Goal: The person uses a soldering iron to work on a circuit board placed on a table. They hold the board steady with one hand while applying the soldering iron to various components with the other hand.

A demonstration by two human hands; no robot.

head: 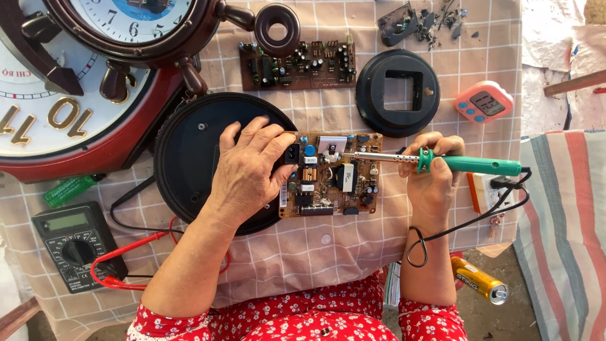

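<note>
**Soldering iron tip on circuit board, left hand steadying**

Left hand (246,167) lies flat over the left edge of the brown circuit board (329,175), fingers (278,140) spread and pressing, not wrapped round anything. Right hand (431,170) has its fingers closed round the green soldering iron (470,164), pen-style; metal tip points left and sits on or just above the upper middle of the board, contact too small to tell.

Progress, as a judgement: work looks mid-way. Board is out of any housing and bare on the desk, iron is plugged in by its black cord (467,218), but no solder wire or removed part shows near the tip, so the joint itself seems not finished.

Board look: rectangular, crowded with parts – black blocks, a blue capacitor, a silver heat sink, a black socket at its left edge. It lies half over a round black casing (186,158), on the checked cloth of the desk (303,252).

Around: second circuit board (297,63) above, black ring cover (396,91), pink timer (483,101), multimeter (76,243) with red leads, wall clocks (63,82) top left.
</note>
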